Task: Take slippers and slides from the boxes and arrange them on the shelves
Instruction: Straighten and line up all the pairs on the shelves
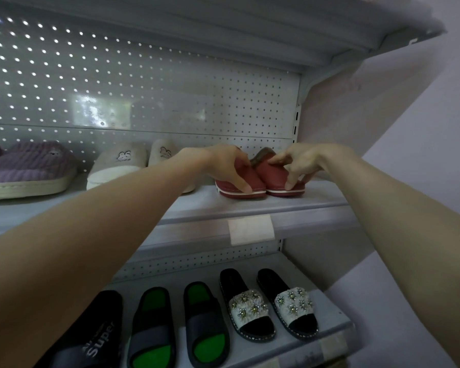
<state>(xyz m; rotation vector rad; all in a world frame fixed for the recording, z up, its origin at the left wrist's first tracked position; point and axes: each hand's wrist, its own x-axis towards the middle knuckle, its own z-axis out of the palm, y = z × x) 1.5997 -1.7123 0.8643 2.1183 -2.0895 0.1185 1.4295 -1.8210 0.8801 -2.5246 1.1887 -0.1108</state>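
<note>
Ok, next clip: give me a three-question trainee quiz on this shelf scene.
1. True or false: the red slippers lie upside down.
2. Which pair is right-most on the lower shelf? A green slides; B beaded slides; C white slippers.
3. Fill in: the left hand and right hand each grip one ____ slipper.
Key: 1 false, they stand soles down on the middle shelf; 2 B; 3 red.
</note>
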